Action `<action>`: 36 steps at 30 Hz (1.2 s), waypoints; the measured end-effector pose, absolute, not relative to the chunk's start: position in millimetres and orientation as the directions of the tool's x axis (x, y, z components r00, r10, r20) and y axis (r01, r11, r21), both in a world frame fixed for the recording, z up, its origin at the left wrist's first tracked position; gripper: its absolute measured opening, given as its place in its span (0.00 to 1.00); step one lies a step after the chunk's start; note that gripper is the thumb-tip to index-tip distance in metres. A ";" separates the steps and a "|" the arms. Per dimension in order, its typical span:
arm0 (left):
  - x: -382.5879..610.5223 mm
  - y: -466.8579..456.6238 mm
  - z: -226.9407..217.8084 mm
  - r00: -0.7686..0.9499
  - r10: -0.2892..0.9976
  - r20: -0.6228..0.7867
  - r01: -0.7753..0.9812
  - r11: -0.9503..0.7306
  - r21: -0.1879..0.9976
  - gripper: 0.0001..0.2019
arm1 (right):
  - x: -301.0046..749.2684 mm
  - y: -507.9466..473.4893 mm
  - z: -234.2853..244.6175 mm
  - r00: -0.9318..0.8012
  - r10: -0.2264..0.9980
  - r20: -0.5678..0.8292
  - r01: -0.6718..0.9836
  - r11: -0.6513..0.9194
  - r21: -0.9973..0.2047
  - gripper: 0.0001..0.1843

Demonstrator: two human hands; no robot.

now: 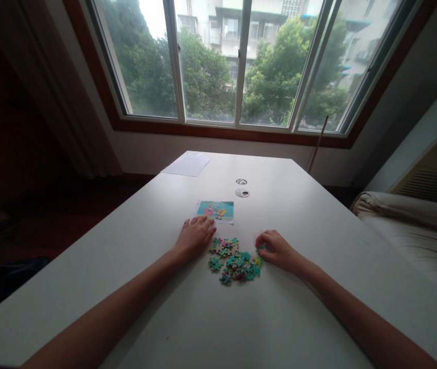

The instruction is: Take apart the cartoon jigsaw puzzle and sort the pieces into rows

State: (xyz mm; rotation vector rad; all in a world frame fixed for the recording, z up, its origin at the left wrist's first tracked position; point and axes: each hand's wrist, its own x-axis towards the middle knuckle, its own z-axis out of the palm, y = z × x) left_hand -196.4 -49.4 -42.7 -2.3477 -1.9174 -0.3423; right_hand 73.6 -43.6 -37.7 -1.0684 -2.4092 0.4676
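A heap of jigsaw puzzle pieces [241,266], mostly green with some pink and yellow, lies loose on the white table [218,328]. Just left of the heap, my left hand [195,237] rests palm down with its fingers stretched out. Its fingertips reach the lower edge of a small picture card [222,209] with colourful cartoon figures on a teal ground. At the heap's right side, my right hand [276,249] has curled fingers, thumb and forefinger pinched at a green puzzle piece [260,248]. Part of that piece is hidden by the fingers.
Farther up the table are two round metallic discs [242,193], one behind the other. A sheet of white paper [186,165] lies at the far left corner. Beyond the table is a window [237,66], and a pale, cloth-covered seat [406,225] stands to the right.
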 end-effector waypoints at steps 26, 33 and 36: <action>-118.2 -74.6 -7.3 0.311 0.873 0.376 0.766 -0.464 0.444 0.05 | 50.0 -58.8 -35.1 -0.223 0.920 0.323 0.301 0.380 -0.875 0.09; -120.8 -85.6 -24.8 0.278 0.901 0.333 0.720 -0.425 0.548 0.06 | 46.4 -60.3 -39.3 -0.247 0.927 0.282 0.296 0.349 -0.889 0.10; -121.2 -88.3 -26.1 0.277 0.903 0.327 0.713 -0.422 0.560 0.06 | 47.7 -60.7 -37.2 -0.272 0.928 0.256 0.290 0.332 -0.898 0.09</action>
